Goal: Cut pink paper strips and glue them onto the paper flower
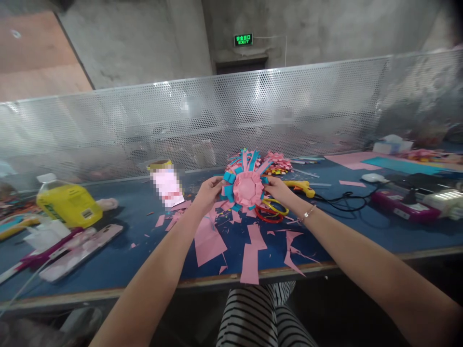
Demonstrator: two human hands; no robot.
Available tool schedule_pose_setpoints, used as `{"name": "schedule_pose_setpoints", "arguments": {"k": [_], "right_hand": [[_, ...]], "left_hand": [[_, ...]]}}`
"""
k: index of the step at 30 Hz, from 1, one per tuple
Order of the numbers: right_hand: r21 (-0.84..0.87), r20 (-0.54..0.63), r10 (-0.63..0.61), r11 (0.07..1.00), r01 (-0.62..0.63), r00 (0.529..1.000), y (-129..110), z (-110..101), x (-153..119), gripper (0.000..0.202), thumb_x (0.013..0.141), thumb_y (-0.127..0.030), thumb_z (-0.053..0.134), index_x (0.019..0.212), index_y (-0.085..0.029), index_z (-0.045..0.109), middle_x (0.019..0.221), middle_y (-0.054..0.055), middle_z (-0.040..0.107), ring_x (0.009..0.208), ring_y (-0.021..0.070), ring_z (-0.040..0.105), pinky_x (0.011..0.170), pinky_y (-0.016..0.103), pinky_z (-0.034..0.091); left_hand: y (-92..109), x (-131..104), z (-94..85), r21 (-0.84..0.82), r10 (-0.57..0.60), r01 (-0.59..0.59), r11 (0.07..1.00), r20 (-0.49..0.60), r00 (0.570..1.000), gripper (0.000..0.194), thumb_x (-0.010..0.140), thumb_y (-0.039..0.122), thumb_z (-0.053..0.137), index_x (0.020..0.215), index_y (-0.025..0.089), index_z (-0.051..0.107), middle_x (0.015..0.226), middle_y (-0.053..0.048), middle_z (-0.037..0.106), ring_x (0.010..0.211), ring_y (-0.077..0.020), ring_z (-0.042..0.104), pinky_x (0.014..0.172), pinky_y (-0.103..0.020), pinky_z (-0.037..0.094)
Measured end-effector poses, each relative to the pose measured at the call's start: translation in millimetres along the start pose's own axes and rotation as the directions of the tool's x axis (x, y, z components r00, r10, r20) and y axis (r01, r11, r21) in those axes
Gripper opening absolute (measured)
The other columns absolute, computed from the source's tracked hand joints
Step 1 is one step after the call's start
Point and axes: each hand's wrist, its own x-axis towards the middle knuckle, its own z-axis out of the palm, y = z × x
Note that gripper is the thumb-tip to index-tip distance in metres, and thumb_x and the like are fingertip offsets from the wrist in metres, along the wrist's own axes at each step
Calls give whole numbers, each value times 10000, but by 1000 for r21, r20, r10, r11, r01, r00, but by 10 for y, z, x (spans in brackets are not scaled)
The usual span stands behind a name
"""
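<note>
Between my two hands I hold up a pink and blue paper rosette point(248, 189), with a round pink centre and looped strips around it. My left hand point(210, 193) pinches its left edge. On the opposite edge, my right hand point(277, 189) has its fingers closed. Pink paper scraps point(209, 241) lie on the table below the rosette. Just behind it sits a pile of pink paper pieces point(277, 161). Red and yellow handled scissors point(277, 208) rest by my right hand, next to a yellow glue gun point(302, 187) with a black cord.
On the left stand a bottle of yellow liquid point(70, 200) and, in front of it, a phone point(81, 253). A purple power strip point(403, 205) and pink and blue sheets point(401, 165) lie on the right. A perforated metal screen point(202, 115) closes off the table's back.
</note>
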Motion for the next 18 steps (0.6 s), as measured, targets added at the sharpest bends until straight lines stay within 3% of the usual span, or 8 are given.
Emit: {"name": "schedule_pose_setpoints", "arguments": {"k": [5, 11, 16, 18], "right_hand": [[-18, -10, -3, 1000, 3, 1000, -30, -12, -8, 134, 598, -289, 514, 575, -184, 433, 531, -42, 449, 499, 87, 410, 516, 229, 371], [-215, -56, -93, 974, 79, 994, -84, -25, -16, 149, 619, -292, 448, 534, -182, 395, 484, -50, 359, 465, 76, 330, 470, 219, 290], [-369, -78, -160, 921, 121, 984, -98, -15, -26, 160, 638, -277, 418, 526, -182, 355, 501, -44, 327, 496, 83, 308, 484, 227, 251], [-396, -72, -167, 910, 126, 983, -94, -8, -28, 164, 642, -268, 418, 529, -185, 333, 510, -47, 302, 506, 83, 292, 487, 227, 236]], "left_hand": [[15, -9, 8, 2, 52, -52, 999, -28, 998, 226, 585, 247, 680, 778, 150, 615, 620, 6, 595, 507, -78, 522, 487, -209, 438], [38, -19, 29, -118, 36, -39, 992, -27, 999, 280, 616, 347, 633, 806, 147, 583, 635, 9, 572, 532, -99, 515, 492, -241, 438], [-69, 11, 38, 89, 141, -133, 987, -97, 985, 366, 553, 212, 699, 870, 155, 526, 735, 3, 600, 622, -93, 543, 581, -228, 442], [-103, 26, 38, 122, 137, -119, 985, -150, 979, 403, 521, 161, 713, 863, 152, 499, 720, 7, 600, 630, -91, 547, 602, -229, 441]]}}
